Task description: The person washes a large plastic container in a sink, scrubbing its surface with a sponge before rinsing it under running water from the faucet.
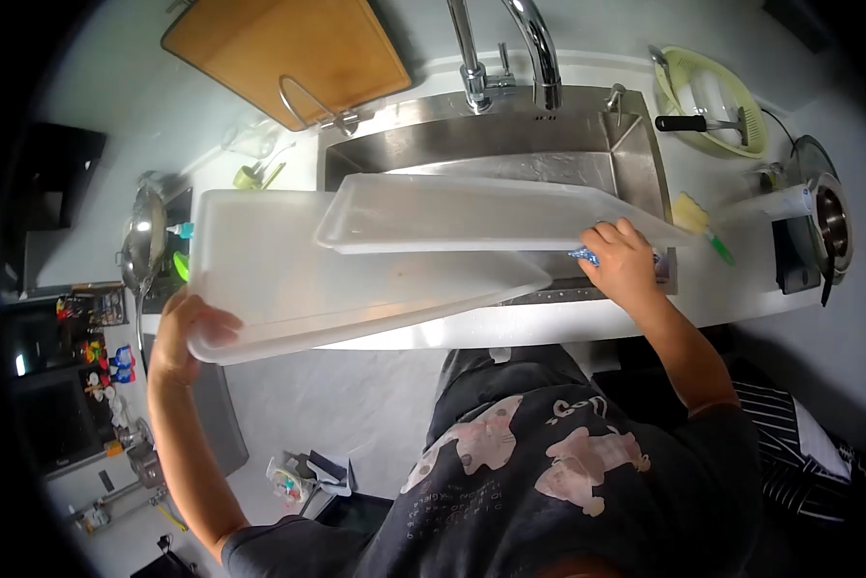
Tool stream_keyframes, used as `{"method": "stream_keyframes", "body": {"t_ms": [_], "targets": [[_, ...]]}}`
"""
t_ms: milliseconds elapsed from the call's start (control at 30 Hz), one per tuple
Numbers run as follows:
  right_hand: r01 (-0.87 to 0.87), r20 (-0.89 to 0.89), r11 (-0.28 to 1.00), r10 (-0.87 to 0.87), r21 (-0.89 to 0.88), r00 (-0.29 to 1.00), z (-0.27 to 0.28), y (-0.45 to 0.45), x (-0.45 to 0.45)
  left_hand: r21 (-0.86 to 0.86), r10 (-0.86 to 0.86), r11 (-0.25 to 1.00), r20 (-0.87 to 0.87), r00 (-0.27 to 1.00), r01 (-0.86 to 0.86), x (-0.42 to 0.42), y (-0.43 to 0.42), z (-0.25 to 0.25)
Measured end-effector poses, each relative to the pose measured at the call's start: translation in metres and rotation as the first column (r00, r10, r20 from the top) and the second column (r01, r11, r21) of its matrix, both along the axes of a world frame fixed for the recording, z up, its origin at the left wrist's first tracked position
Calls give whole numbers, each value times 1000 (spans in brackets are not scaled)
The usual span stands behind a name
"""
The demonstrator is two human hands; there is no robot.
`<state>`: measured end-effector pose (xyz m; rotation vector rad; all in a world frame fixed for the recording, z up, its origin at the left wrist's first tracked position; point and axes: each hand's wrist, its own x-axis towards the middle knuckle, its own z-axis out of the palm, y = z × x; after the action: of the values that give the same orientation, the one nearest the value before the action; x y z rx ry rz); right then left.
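Two translucent white plastic trays with raised rims are held up in front of the sink. My left hand point(192, 332) grips the lower left corner of the larger-looking left tray point(279, 265), its fingers behind the plastic. The right tray point(452, 214) overlaps it and spans the sink opening. My right hand point(623, 265) is closed at the near edge of this right tray. A small blue-and-white patterned item point(584, 255) pokes out under its fingers; its kind is hidden.
Behind the trays lies the steel sink point(452, 144) with a chrome faucet point(471, 72). A wooden cutting board point(288, 48) leans at back left. At right are a yellow-green dish basket point(732, 77), a green-handled yellow sponge brush point(693, 214) and a steel pot point(831, 217).
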<state>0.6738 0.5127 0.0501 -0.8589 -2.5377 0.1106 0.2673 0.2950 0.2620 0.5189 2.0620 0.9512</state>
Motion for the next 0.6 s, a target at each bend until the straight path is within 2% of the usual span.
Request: {"method": "stream_keyframes", "body": {"t_ms": [67, 167, 200, 233, 300, 333, 400, 467, 500, 567, 600], "targets": [[6, 2, 1000, -6, -20, 1000, -17, -1, -4, -24, 66, 997, -92, 994, -68, 11, -13, 22], [14, 50, 1000, -13, -22, 999, -31, -5, -10, 32, -70, 996, -329, 942, 85, -22, -76, 43], [7, 41, 1000, -6, -26, 999, -34, -6, -12, 40, -151, 982, -412, 899, 184, -48, -108, 45], [3, 47, 1000, -2, -11, 999, -37, -6, -15, 38, -94, 991, -494, 865, 130, -65, -136, 50], [-5, 46, 1000, 5, 3, 999, -46, -5, -22, 81, 131, 991, -342, 930, -110, -51, -155, 79], [3, 101, 1000, -4, 13, 995, -55, -3, -26, 99, 255, 967, -267, 930, -236, -44, -164, 94], [8, 149, 1000, -11, 23, 989, -73, 0, -37, 77, 291, 957, -223, 931, -281, -41, -183, 115], [0, 298, 999, -10, 33, 955, -88, 2, -49, 97, 298, 953, -132, 946, -286, -47, -217, 137], [-4, 293, 999, -6, 34, 956, -92, 2, -54, 141, 437, 899, -213, 874, -415, -44, -226, 136], [-58, 413, 997, 70, -43, 908, -101, 1, -66, 210, 511, 854, -163, 844, -477, -37, -243, 143], [-58, 412, 997, 71, -42, 908, -106, -2, -72, 246, 571, 812, -142, 809, -530, -24, -239, 145]]}}
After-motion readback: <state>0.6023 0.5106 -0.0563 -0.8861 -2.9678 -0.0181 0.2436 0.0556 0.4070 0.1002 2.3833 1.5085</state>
